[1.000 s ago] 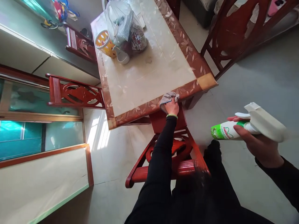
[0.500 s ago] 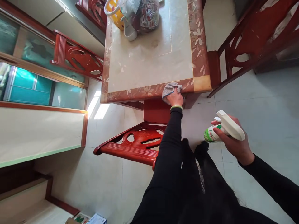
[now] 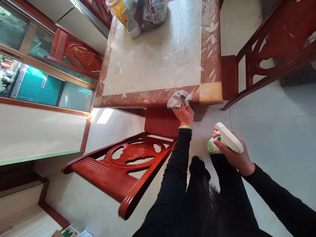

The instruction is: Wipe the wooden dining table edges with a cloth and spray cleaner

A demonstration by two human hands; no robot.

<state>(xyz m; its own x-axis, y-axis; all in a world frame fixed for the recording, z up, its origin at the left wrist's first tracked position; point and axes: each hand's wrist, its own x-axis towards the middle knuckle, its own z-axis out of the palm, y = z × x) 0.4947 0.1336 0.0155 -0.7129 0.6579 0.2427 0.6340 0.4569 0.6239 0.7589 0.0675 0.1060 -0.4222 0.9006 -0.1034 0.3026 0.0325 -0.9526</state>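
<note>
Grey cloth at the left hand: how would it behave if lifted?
The grey cloth would likely hang floppy, since it bunches in soft folds at the left hand. Probably light too: it looks like thin fabric. Rolling seems unlikely given its crumpled shape.

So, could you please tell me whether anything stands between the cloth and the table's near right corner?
Nothing visible does. The left hand holds the cloth at the near edge of the table; the plastic bag and white container stand farther back.
</note>
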